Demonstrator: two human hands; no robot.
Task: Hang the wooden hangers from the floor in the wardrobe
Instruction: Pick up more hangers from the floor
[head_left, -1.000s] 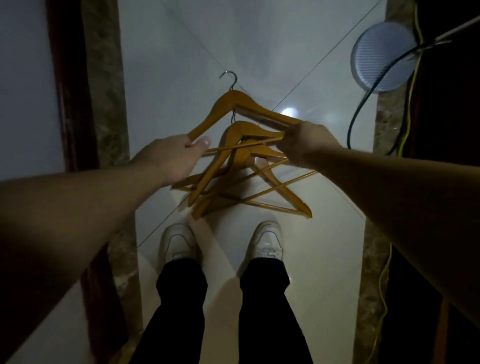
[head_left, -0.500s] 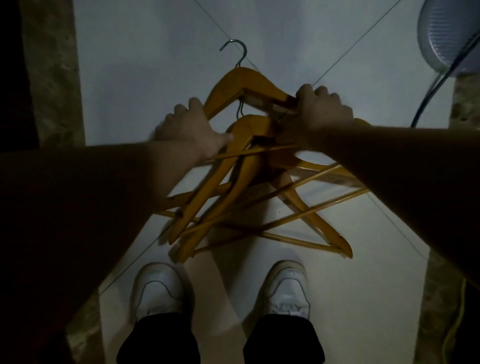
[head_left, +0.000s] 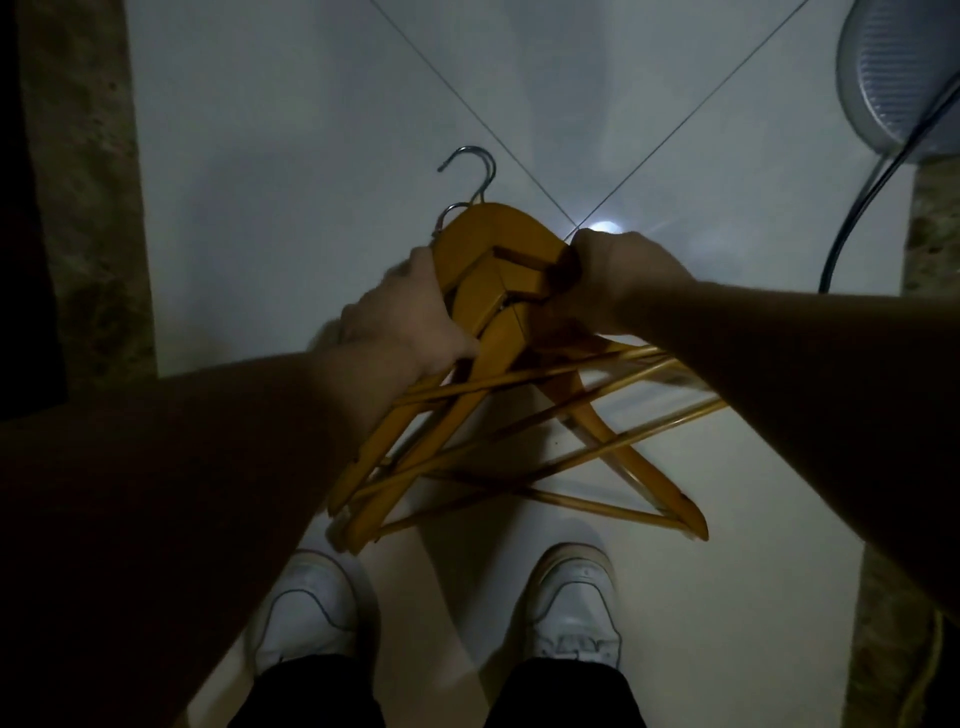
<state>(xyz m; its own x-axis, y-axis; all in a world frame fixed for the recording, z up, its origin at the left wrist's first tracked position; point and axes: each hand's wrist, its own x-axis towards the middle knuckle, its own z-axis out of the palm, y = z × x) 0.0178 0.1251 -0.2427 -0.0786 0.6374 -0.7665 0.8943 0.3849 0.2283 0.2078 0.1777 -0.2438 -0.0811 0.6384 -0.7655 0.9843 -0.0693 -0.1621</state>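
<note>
Several wooden hangers (head_left: 498, 270) with metal hooks (head_left: 475, 171) are bunched together over the white tiled floor (head_left: 291, 156), their bars crossing and fanning out toward my feet. My left hand (head_left: 410, 322) grips the left shoulders of the stack just below the tops. My right hand (head_left: 618, 280) is closed on the right shoulders at the same height. The hooks point away from me. The lower ends of the hangers (head_left: 691, 525) spread apart near my shoes. No wardrobe is in view.
My white shoes (head_left: 571, 608) stand below the hangers. A round pale fan base (head_left: 898, 73) with a dark cable (head_left: 852, 208) sits at the upper right. Mottled stone strips (head_left: 83, 182) border the floor on both sides. A yellow cord (head_left: 930, 670) lies at the lower right.
Both hands have squeezed the hanger tops together into one stack. The bundle has shifted toward me in the view, and the hooks now overlap.
</note>
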